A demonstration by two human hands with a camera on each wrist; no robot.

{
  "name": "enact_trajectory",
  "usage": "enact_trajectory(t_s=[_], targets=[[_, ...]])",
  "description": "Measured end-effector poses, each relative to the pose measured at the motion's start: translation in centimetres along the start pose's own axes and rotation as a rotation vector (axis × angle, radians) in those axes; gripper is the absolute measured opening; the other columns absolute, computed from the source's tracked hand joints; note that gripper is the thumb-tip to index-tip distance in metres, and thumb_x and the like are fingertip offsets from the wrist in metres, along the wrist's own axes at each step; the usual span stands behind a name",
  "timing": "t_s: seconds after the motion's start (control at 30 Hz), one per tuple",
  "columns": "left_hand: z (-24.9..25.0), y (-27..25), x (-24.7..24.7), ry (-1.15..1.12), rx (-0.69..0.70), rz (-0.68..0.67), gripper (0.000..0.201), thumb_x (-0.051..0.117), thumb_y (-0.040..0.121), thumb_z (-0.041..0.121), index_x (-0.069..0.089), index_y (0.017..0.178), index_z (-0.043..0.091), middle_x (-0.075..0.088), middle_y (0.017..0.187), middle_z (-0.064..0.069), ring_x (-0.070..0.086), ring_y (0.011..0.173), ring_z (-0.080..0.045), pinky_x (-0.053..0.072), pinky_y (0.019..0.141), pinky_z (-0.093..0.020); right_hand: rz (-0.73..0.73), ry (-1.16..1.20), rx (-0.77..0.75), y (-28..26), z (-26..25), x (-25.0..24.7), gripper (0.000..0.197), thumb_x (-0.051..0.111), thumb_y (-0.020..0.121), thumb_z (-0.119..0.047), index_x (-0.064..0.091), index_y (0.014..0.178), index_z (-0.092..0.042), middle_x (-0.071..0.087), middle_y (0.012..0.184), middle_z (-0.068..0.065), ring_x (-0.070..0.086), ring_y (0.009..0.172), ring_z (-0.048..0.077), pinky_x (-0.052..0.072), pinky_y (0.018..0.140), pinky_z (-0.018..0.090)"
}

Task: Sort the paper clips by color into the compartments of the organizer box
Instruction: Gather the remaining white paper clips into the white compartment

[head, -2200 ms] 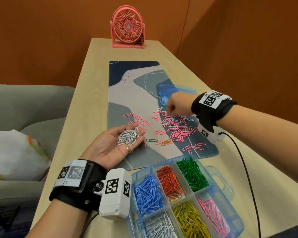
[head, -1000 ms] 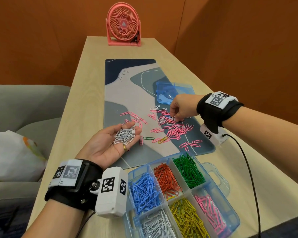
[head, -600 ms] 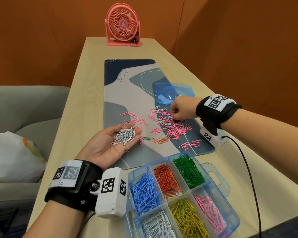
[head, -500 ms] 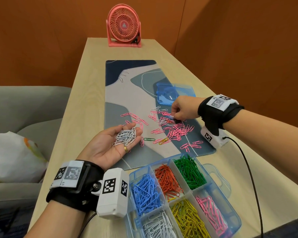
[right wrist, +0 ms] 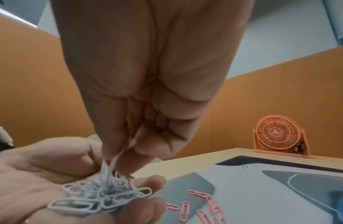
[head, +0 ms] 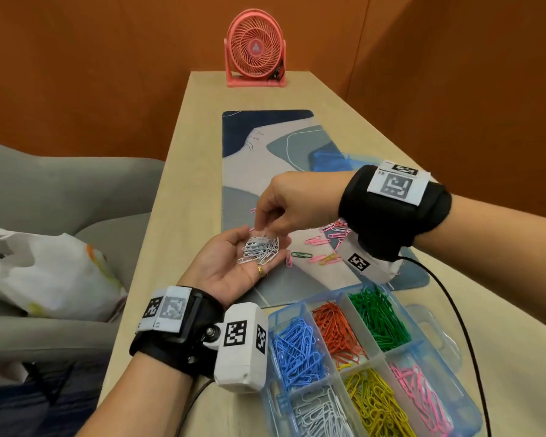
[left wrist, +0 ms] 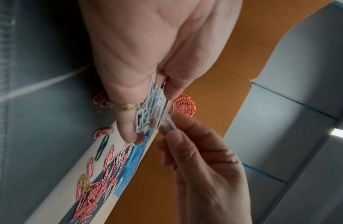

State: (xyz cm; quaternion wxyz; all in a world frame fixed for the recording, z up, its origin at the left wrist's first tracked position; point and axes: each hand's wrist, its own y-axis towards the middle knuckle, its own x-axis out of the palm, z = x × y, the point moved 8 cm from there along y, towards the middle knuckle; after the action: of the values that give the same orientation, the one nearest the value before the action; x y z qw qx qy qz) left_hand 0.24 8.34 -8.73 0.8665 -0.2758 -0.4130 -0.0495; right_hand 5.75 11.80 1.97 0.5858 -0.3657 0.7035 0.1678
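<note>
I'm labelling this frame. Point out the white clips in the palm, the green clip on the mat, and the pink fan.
white clips (head: pixel 259 251), head view, middle of the pile.
green clip (head: pixel 301 255), head view, its middle.
pink fan (head: pixel 255 47), head view, grille centre.

Office nook, wooden desk (head: pixel 353 127), orange partition walls (head: pixel 454 74) (grey sofa (head: pixel 60 190))
</note>
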Motion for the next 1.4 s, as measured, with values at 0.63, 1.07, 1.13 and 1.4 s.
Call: enact_trajectory(t_s=[0.63,1.07,1.13,1.4], targets=[[0.1,0.4,-0.4,0.016,0.007,-0.006,0.040,0.030,0.101,0.019,0.059,0.109,-0.007,0.065,0.101,-0.028,0.070,0.082,-0.032,0.053,0.077,-0.046,-0.008,-0.139,0.345,-1.9,11.1,1.5,0.019,0.071,0.084,-0.021,0.069,0.102,-0.016,0.057,0.082,-0.008,0.054,0.079,0.012,0.040,0.064,0.021],[0.1,0.2,-0.3,0.011,0.010,0.000,0.039,0.031,0.101,0.019,0.058,0.110,-0.008,0.065,0.102,-0.028,0.070,0.081,-0.033,0.053,0.076,-0.048,0.069,-0.138,0.363,-2.2,12.2,1.0,0.016,0.054,0.086,-0.006,0.068,0.093,-0.005,0.060,0.082,0.000,0.053,0.076,0.015,0.040,0.062,0.021],[0.1,0.2,-0.3,0.013,0.008,-0.003,0.040,0.030,0.101,0.019,0.058,0.111,-0.008,0.065,0.102,-0.028,0.070,0.081,-0.033,0.053,0.075,-0.047,0.103,-0.086,0.386,-2.4,12.7,0.8,0.015,0.055,0.085,-0.006,0.069,0.091,-0.005,0.063,0.082,0.001,0.054,0.074,0.015,0.041,0.059,0.019],[0.1,0.1,-0.2,0.015,0.005,-0.005,0.040,0.030,0.101,0.019,0.059,0.108,-0.008,0.066,0.099,-0.027,0.070,0.079,-0.033,0.054,0.074,-0.046,0.143,0.111,0.350,-2.5,11.9,0.0,0.005,0.064,0.081,-0.012,0.067,0.083,-0.016,0.060,0.068,-0.012,0.053,0.060,0.002,0.043,0.058,0.016]])
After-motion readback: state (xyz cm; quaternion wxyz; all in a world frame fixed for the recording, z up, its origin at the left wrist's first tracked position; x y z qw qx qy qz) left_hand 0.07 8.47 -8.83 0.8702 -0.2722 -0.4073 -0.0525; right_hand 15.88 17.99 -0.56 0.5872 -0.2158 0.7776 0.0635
